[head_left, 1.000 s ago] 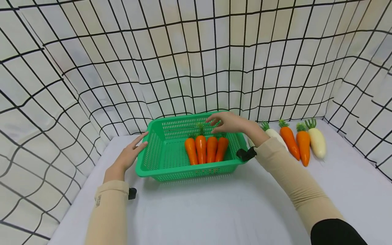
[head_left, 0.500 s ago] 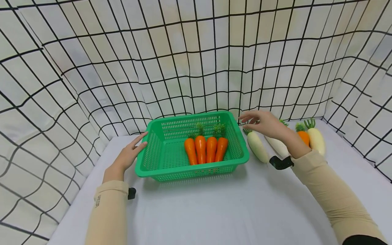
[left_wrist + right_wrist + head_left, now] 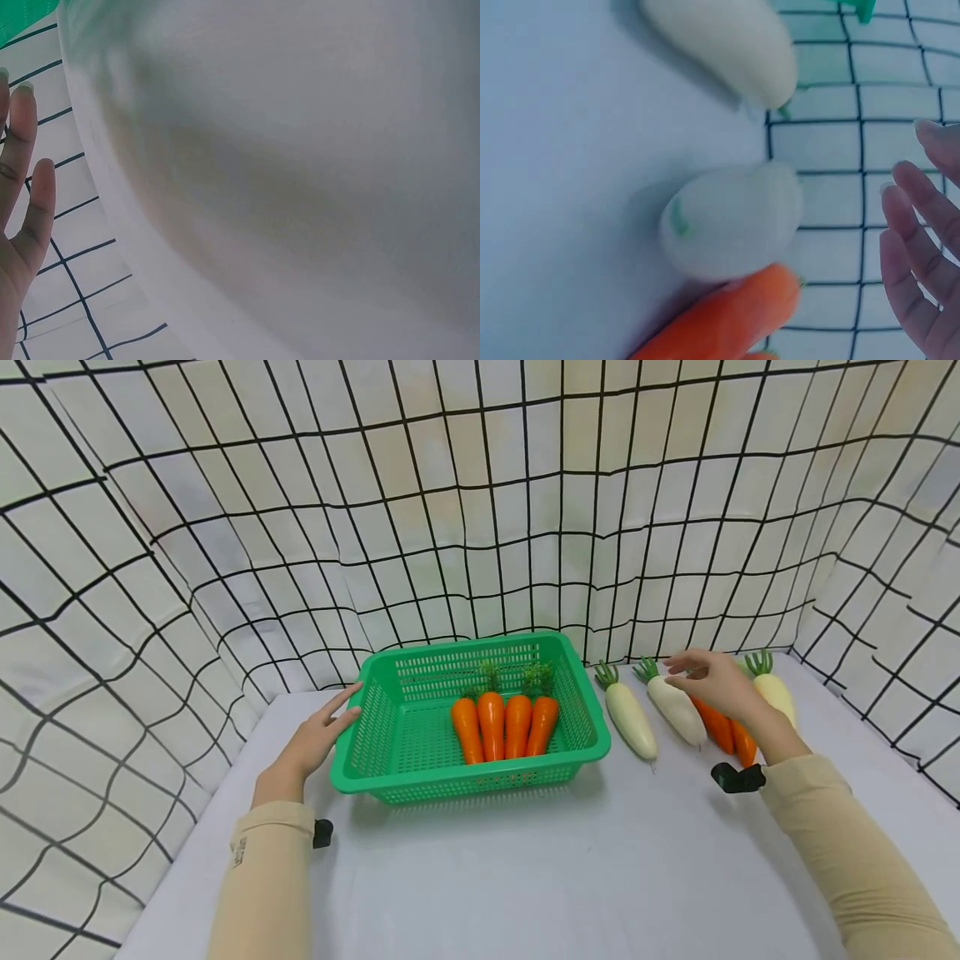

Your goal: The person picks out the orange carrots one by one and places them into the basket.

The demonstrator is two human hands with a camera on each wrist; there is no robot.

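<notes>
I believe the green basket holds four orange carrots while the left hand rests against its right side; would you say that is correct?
Not quite. The left hand rests against the left side of the green basket, not the right, as the head view shows. The rest stands: four orange carrots lie in the basket.

Head view: high, facing forward and down; whole worktop in frame, basket at centre, both hands at mid distance.
Left wrist view: very close, blurred; worktop fills the frame, fingers at left edge, basket corner upper left.
Right wrist view: close above the worktop; two radishes, a carrot, fingers at right edge.
Shared: head and right wrist views both show radishes and carrot.
</notes>
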